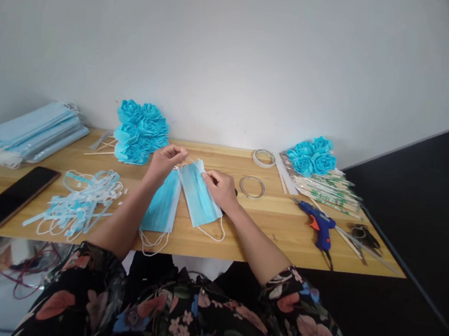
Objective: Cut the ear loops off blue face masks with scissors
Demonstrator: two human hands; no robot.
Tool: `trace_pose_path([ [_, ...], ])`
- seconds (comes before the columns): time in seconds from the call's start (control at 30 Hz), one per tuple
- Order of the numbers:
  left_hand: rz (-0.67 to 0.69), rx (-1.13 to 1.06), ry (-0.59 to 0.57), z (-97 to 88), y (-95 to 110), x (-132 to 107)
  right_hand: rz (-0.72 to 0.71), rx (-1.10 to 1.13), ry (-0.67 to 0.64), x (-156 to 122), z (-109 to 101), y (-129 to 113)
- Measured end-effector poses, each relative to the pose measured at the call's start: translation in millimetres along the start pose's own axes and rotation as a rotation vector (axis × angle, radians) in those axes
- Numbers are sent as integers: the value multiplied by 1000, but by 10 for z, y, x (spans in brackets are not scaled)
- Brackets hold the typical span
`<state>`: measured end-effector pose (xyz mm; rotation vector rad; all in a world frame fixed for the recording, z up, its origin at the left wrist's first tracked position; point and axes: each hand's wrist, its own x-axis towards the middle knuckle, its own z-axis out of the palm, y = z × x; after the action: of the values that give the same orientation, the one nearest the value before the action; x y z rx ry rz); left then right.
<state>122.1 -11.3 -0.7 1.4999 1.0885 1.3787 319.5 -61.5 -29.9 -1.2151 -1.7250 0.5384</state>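
As left hand (167,159) pinches elastic (189,159), pleated mask (199,200) lies flat.

This looks like a makeshift craft corner: a wooden table (275,224) against a bare white wall, strewn with a glue gun (320,227), tape rolls (264,158), stacked face masks (31,131) and handmade blue flowers (140,132).
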Motion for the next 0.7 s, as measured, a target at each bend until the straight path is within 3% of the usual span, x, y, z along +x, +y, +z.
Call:
trace_pose_path([
  [0.2, 514, 686, -37, -237, 317, 75, -22, -31, 10, 10, 7, 42],
  [0.27, 659, 822, -126, -262, 417, 105, -21, -37, 0, 8, 9, 35],
  [0.4, 821, 1015, -402, -172, 488, 134, -34, -38, -7, 5, 5, 16],
  [0.5, 883, 1172, -472, -166, 500, 154, -37, -27, -23, 6, 3, 20],
  [0.6, 916, 1295, -424, -430, 597, 227, -30, -5, -47, 11, 9, 47],
  [0.7, 795, 1277, -189, -979, 765, 359, -23, 9, -39, 18, 23, 82],
])
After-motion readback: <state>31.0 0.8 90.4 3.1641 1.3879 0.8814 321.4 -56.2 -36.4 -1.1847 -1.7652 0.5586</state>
